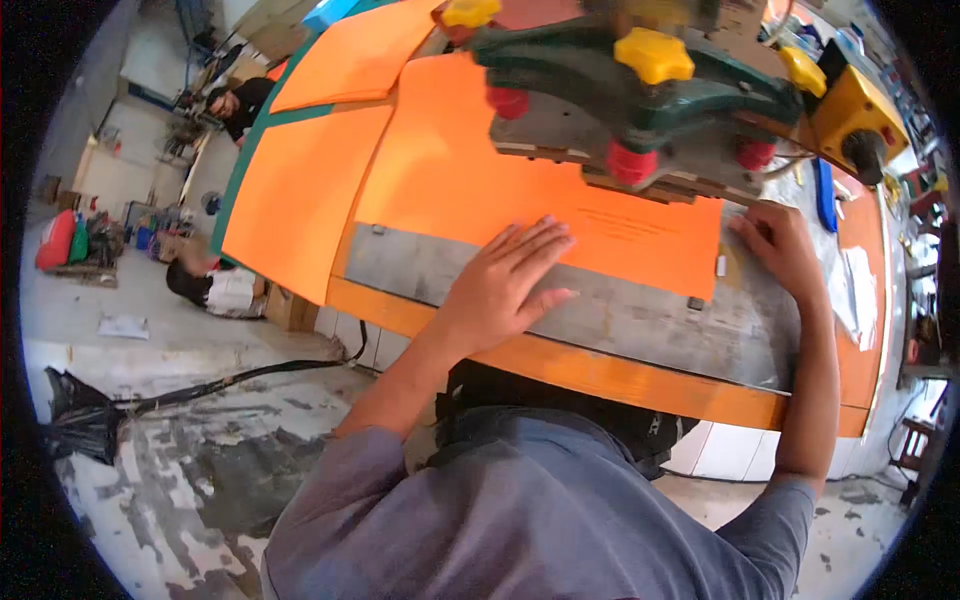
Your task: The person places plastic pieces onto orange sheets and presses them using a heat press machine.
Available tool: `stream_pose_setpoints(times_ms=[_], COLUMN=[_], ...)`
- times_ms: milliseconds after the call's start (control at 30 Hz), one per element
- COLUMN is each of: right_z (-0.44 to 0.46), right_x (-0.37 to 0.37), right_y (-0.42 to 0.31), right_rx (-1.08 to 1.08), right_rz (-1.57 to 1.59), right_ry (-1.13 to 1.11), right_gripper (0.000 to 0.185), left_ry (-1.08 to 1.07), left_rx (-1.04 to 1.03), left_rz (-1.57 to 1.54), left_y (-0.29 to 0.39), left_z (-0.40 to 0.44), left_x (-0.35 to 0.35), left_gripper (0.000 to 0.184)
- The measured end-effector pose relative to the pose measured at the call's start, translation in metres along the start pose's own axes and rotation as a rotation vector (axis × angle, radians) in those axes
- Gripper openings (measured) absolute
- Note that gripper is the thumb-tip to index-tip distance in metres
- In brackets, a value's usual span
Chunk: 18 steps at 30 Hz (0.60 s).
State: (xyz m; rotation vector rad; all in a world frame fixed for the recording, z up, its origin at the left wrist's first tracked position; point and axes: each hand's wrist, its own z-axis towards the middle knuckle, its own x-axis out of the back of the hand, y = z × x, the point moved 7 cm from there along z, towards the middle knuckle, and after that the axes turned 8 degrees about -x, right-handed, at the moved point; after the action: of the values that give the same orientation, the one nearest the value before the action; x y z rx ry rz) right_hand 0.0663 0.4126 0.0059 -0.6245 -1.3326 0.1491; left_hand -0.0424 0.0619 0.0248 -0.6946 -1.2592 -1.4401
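A large orange sheet (450, 150) with a few lines of small print lies on a grey metal plate (610, 310). My left hand (515, 270) rests on the sheet's near edge, fingers stretched out and the thumb apart. Above the far part of the sheet stands the press head (640, 100), a dark green frame with yellow star knobs and red knobs, hiding part of the paper. My right hand (782, 245) is by the plate's right side, close to the press head's lower edge. Its fingers are curled, and what they grip, if anything, is hidden.
More orange sheets (300, 200) lie to the left on a green surface. A yellow box with a black knob (860, 125) sits at the right, near a blue object (826, 195) and white papers (858, 290). Two other people are at the far left. A black cable (240, 380) crosses the floor.
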Motion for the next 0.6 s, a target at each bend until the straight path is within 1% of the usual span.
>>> stream_pose_setpoints(times_ms=[133,233,267,300,367,400,467,600], right_z=[0.000,-0.001,-0.001,-0.001,-0.002,-0.001,0.000,-0.001], right_x=[0.001,-0.002,-0.001,0.000,0.001,0.001,0.005,0.007], right_y=[-0.006,0.000,0.000,0.001,0.004,0.006,0.000,-0.005], right_rx=[-0.043,0.016,0.039,0.058,0.052,0.026,0.011,0.003], right_rz=[0.004,0.019,0.022,0.025,-0.003,-0.053,-0.070,-0.083], right_ry=[-0.004,0.018,0.027,0.042,0.048,0.033,0.011,0.009], right_gripper=[0.035,0.039,0.040,0.041,0.044,0.038,0.041,0.043], left_ry=[0.022,0.052,0.063,0.066,0.054,0.038,0.038,0.027], left_rx=[0.059,0.009,0.048,0.042,0.051,0.076,0.053,0.070], left_rz=[0.005,-0.032,-0.015,-0.032,-0.022,0.019,0.009,0.039], left_y=[-0.013,-0.004,-0.006,-0.005,-0.006,-0.007,-0.003,-0.002], left_z=[-0.023,-0.022,-0.022,-0.020,-0.018,-0.017,-0.016,-0.016], left_x=[-0.002,-0.008,-0.007,-0.008,-0.010,-0.011,-0.008,-0.007], left_gripper=[0.066,0.066,0.066,0.066,0.065,0.065,0.064,0.063])
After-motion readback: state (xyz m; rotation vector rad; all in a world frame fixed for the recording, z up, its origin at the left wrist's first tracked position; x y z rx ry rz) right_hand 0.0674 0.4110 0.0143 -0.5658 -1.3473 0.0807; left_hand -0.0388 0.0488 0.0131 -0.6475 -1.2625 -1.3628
